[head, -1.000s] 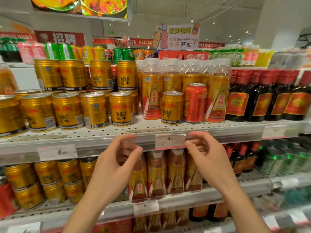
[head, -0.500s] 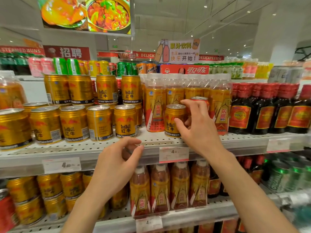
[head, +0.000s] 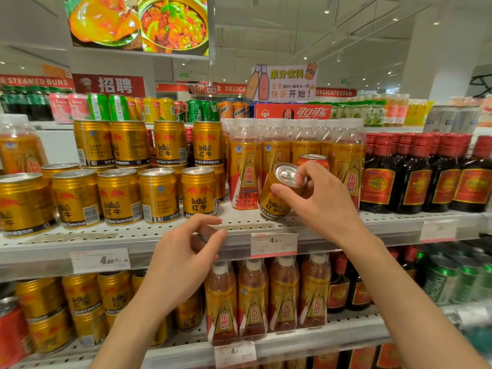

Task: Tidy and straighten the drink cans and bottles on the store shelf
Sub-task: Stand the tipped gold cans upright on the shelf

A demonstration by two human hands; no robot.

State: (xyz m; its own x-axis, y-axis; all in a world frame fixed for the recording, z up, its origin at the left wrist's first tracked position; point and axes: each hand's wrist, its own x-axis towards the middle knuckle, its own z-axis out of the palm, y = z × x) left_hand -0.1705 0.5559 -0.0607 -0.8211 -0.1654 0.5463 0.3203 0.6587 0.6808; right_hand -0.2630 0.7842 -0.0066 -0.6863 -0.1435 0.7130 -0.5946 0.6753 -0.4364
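Observation:
My right hand grips a gold Red Bull can by its top rim and tilts it towards me; its base still rests on the white perforated shelf. Behind my fingers stands a red can, partly hidden. Clear bottles of yellow drink stand behind and to the left of the tilted can. Rows of gold Red Bull cans fill the shelf's left part, with more stacked behind. My left hand hovers in front of the shelf edge, fingers loosely curled, holding nothing.
Dark bottles with red caps stand at the right of the same shelf. The shelf below holds gold cans, yellow-drink bottles and green cans. Price tags hang on the shelf edge. A sign stands above.
My right hand rose from the shelf edge to the lone gold can, took hold of its top and tipped it forward. My left hand stayed near the shelf edge. The view tilted upward.

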